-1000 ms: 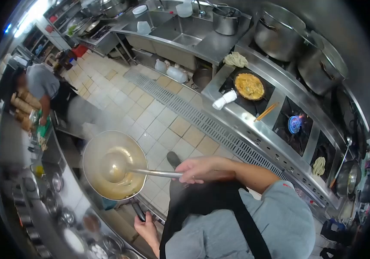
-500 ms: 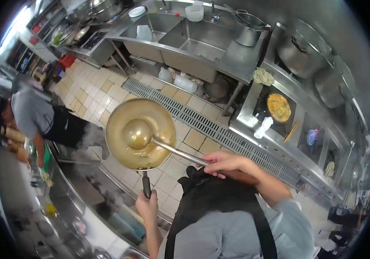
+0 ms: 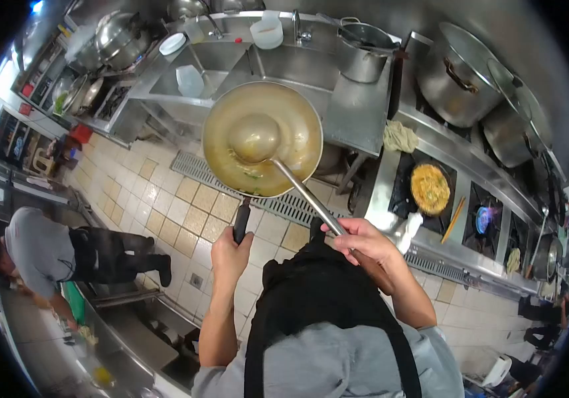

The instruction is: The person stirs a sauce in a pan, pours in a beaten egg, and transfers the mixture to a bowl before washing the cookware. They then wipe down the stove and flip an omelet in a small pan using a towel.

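My right hand [image 3: 364,240] is clasping the ladle [image 3: 305,192]; my left hand [image 3: 231,255] is gripping the wok [image 3: 297,136] by its handle [image 3: 242,222], before the apron [image 3: 321,295]. I am judging the wok heavy, stiff, seemingly oily under glare, best held there.

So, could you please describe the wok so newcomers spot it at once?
Find the steel sink, then the wok overlapping it in view, black handle in the left hand. Unlike the frying pan on the stove, it contains a ladle.

Steel double sink [image 3: 291,65], white tub [image 3: 267,33] beside a faucet [image 3: 296,26]. Two large stockpots [image 3: 453,86] along the stove [image 3: 460,255] back; rumpled cloth [image 3: 400,136] nearby. Co-worker [image 3: 39,245] bent over a counter [image 3: 25,325], left.
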Demonstrator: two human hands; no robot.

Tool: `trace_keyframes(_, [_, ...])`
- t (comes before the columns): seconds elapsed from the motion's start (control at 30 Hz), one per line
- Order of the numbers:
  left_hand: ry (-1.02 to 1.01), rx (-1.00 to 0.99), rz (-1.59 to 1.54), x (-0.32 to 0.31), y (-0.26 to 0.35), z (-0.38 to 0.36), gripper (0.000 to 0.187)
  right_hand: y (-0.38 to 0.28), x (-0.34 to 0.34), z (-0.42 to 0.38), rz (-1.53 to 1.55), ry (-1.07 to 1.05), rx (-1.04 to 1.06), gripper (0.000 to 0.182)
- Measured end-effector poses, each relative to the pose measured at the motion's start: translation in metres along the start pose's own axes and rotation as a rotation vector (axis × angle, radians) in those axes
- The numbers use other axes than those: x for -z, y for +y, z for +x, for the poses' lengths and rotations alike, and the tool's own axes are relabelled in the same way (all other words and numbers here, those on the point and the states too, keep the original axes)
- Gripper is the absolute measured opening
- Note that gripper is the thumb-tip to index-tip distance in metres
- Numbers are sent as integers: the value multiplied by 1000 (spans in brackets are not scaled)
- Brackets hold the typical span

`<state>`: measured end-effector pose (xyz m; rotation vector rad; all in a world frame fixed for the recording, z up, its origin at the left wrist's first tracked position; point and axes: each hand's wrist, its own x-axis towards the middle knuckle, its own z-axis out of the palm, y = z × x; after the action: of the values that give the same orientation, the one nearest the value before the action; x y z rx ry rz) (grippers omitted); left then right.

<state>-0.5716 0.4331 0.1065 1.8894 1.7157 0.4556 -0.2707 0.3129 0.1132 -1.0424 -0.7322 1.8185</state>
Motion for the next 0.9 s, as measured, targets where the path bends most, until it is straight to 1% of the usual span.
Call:
trace_keyframes(0.13, [-24,-22,-27,-24,29,85,39,-42,52,49,-18,9,63,36])
trace_keyframes(0.17, [-45,-54,18,-24,40,105,36,-53,62,65,-33,4,99,36])
trace_keyframes(0.2, [-66,-82,62,-26,49,127,33,-70,63,74,-56,63,82,34])
trace_keyframes(0.23, [-62,-73,74,-29,51,149,33,-78,74,88,-46,50,80,34])
trace_keyframes(0.3, [-136,-53,9,-35,55,193,37,-88,94,112,-47,80,107,34])
trace_keyframes(0.33, [-204,7,34,-31,67,211,37,-98,96,118,-48,102,109,36])
trace_keyframes(0.37, [-202,11,31,-33,70,233,37,-108,98,124,-51,99,106,36])
trace_keyframes(0.43, [-259,-47,118,-39,68,280,38,-118,106,132,-144,180,108,37])
trace_keyframes(0.5, [-311,-65,128,-47,69,329,41,-121,119,143,-107,220,136,37])
trace_keyframes(0.57, [-304,-85,250,-58,73,378,43,-128,124,154,-63,287,117,38])
trace_keyframes(0.6, [-410,-32,241,-63,74,407,43,-131,125,161,-42,312,108,40])
trace_keyframes(0.63, [-428,-35,239,-72,72,436,43,-132,126,170,-32,374,87,41])
trace_keyframes(0.7, [-465,-140,319,-97,66,498,43,-136,127,191,9,469,65,41])
trace_keyframes(0.73, [-484,-144,314,-108,66,530,43,-142,118,207,46,578,47,40])
trace_keyframes(0.77, [-566,-154,347,-119,64,556,42,-146,106,223,53,594,27,40])
trace_keyframes(0.8, [-642,-168,370,-128,67,581,41,-154,98,240,105,682,3,40])
trace_keyframes(0.87, [-700,-126,404,-147,74,619,40,-172,83,275,161,820,-29,40])
trace_keyframes(0.9, [-739,-91,454,-156,78,635,39,-177,82,289,161,836,-41,40])
